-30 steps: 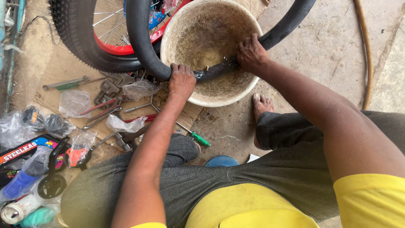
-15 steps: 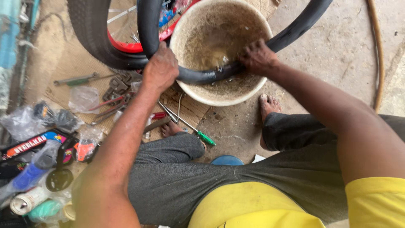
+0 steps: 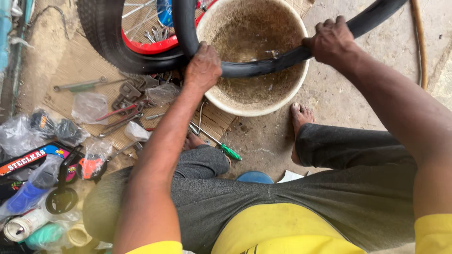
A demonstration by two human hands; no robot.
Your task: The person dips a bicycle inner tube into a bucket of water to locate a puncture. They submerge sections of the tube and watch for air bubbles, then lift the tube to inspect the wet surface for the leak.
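Left hand (image 3: 203, 66) and right hand (image 3: 332, 41) each clench the black inner tube (image 3: 263, 67), which spans the murky water basin (image 3: 256, 106); a tyred wheel (image 3: 106, 40) crowds the left rim; bare concrete lies to the right.

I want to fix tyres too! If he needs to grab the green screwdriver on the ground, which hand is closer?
Probably the left hand. It grips the black inner tube at the basin edge nearest the green-handled screwdriver. The right hand holds the tube on the basin's far side.
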